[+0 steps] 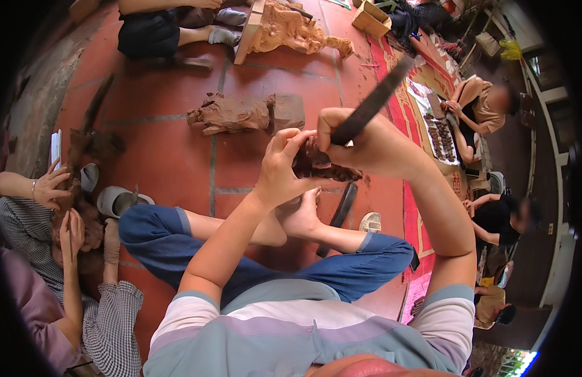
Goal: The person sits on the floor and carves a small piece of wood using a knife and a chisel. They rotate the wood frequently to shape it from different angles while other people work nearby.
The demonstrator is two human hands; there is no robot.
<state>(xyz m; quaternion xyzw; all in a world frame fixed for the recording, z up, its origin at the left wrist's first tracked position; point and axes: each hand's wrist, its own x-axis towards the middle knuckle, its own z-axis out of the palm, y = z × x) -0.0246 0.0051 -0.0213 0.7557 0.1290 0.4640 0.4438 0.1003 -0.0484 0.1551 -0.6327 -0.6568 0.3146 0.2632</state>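
Observation:
In front of my chest, my left hand (277,164) is closed round a small dark reddish-brown wood carving (311,158), thumb below and fingers on top. My right hand (376,143) pinches a long, dark, flat strip-like tool (380,94) against the carving's right side. The strip slants up and to the right; whether it is a file or a sanding strip, I cannot tell. My fingers hide much of the carving. Beyond my hands, a lighter brown carved figure (231,113) lies on its side on the floor. Another dark strip (345,204) lies by my bare foot.
A large orange-brown carving (288,31) lies at the far side beside a seated person's legs. Close at left, another person's hands hold a brown carving (84,232). A white sandal (371,222) sits by the red mat (393,207). People work at right near rows of small dark pieces (440,135).

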